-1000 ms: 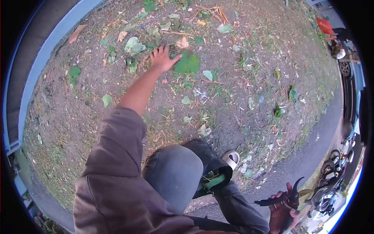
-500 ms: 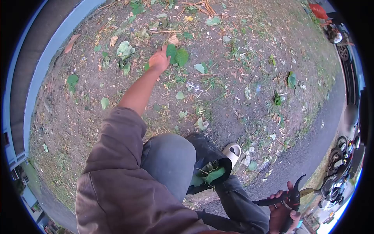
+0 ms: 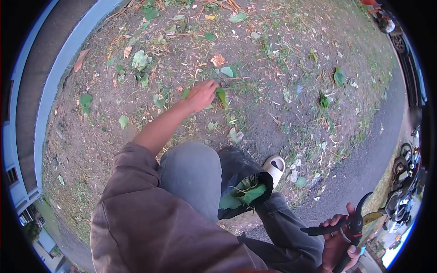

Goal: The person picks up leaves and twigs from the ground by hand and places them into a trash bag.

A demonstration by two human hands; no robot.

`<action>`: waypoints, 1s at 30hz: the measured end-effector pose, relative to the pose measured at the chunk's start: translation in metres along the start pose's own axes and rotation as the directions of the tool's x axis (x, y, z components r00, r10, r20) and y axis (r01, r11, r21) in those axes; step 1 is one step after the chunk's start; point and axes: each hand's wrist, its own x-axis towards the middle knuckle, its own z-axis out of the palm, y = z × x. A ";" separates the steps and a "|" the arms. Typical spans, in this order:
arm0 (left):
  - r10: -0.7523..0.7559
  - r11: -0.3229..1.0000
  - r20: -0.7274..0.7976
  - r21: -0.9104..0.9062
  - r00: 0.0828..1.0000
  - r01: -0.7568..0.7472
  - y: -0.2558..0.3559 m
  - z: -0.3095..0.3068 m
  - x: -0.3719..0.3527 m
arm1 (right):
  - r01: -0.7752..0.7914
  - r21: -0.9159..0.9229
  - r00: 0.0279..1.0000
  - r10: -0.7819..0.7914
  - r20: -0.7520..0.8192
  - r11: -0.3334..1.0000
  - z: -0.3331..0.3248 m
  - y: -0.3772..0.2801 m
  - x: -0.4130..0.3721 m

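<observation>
My left hand reaches out over the dirt ground and is closed on a green leaf, which hangs folded from my fingers. A black bag rests open between my knees, with green leaves inside it. At the lower right, my right hand grips black pruning shears, whose curved blades point up and left. More fallen leaves lie around the left hand, such as a green one and a dry brown one.
Bare soil with patchy grass, twigs and scattered leaves fills the view. A pale blue curb runs along the left. A paved path curves on the right, with parked motorbikes beyond it. My light sandal is beside the bag.
My left hand reached far out, closed on a large green leaf, and has drawn it back toward me. The right hand with the shears stayed roughly in place.
</observation>
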 end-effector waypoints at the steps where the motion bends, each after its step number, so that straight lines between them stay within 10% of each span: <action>1: -0.031 0.997 -0.036 0.069 0.999 0.033 -0.003 0.002 0.005 | 0.000 0.004 1.000 0.000 -0.007 1.000 0.001 -0.001 0.000; 18: 0.023 0.990 0.061 0.137 0.998 -0.031 0.022 0.019 0.018 | 0.076 -0.133 0.997 -0.074 0.024 0.988 0.014 0.006 -0.008; 21: -0.076 0.996 0.062 -0.049 0.995 0.079 0.027 0.011 0.020 | -0.165 -0.197 0.977 0.188 0.104 0.966 0.003 0.012 0.003; 24: 0.102 0.993 -0.063 -0.054 0.993 -0.106 0.045 -0.017 0.027 | -0.308 -0.355 0.879 0.407 0.249 0.883 -0.007 0.019 0.039; 30: 0.381 0.894 0.169 0.182 0.909 -0.409 0.205 -0.156 -0.003 | -0.296 -0.665 0.618 0.668 0.414 0.686 -0.023 0.117 0.129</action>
